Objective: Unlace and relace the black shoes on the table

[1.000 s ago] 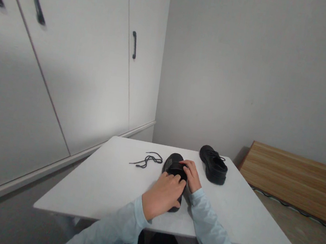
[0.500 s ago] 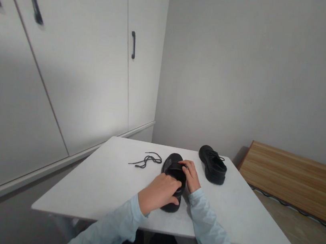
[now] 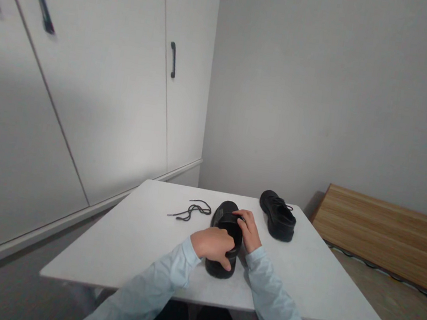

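Observation:
A black shoe (image 3: 225, 211) without a lace stands on the white table in front of me, toe pointing away. My left hand (image 3: 214, 245) grips it at the heel end, fingers reaching into the opening and thumb outside near the back. On the shoe's right side, my right hand (image 3: 248, 230) holds the upper, with its fingertips at the top of the tongue area. A loose dark shoelace (image 3: 192, 210) lies curled on the table left of the shoe. The matching black shoe (image 3: 277, 216), laced, stands farther back on the right.
The white table (image 3: 126, 243) has its near edge just in front of my legs. White cabinets (image 3: 100, 86) with dark handles rise on the left, and a grey wall stands behind. A wood-grain board (image 3: 381, 234) is at the right beyond the table.
My left hand has turned slightly at the heel, its wrist shifting up and to the right. My right hand keeps its place on the shoe; the lace and other shoe lie as before.

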`<act>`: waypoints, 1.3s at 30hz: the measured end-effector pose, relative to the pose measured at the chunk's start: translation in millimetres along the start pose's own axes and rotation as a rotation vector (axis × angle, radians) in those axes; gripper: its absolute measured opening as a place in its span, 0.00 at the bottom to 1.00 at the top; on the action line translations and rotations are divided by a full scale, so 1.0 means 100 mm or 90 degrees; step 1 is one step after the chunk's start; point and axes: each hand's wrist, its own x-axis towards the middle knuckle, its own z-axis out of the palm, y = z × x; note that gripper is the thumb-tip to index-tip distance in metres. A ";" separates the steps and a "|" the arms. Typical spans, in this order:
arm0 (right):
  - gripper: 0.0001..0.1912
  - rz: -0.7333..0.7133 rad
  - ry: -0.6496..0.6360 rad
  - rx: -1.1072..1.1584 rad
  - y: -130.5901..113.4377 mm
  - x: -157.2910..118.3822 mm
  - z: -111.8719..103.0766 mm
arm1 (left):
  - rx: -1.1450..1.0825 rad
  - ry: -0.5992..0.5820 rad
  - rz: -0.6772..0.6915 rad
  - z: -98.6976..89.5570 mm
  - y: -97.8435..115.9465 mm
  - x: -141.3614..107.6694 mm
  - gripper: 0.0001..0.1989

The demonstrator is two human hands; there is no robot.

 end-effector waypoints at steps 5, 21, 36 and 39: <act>0.14 0.003 -0.011 -0.027 -0.03 -0.02 0.00 | -0.011 -0.021 0.001 -0.03 0.01 0.00 0.18; 0.13 -0.013 -0.033 -0.045 -0.09 -0.01 -0.01 | -0.083 -0.010 0.035 -0.06 -0.05 -0.03 0.19; 0.13 -0.008 -0.044 -0.069 -0.06 0.01 0.00 | -0.369 0.458 -0.131 -0.26 -0.74 -0.06 0.13; 0.13 -0.005 -0.042 -0.072 -0.06 0.01 0.00 | -0.352 0.541 -0.254 -0.06 -0.93 0.15 0.10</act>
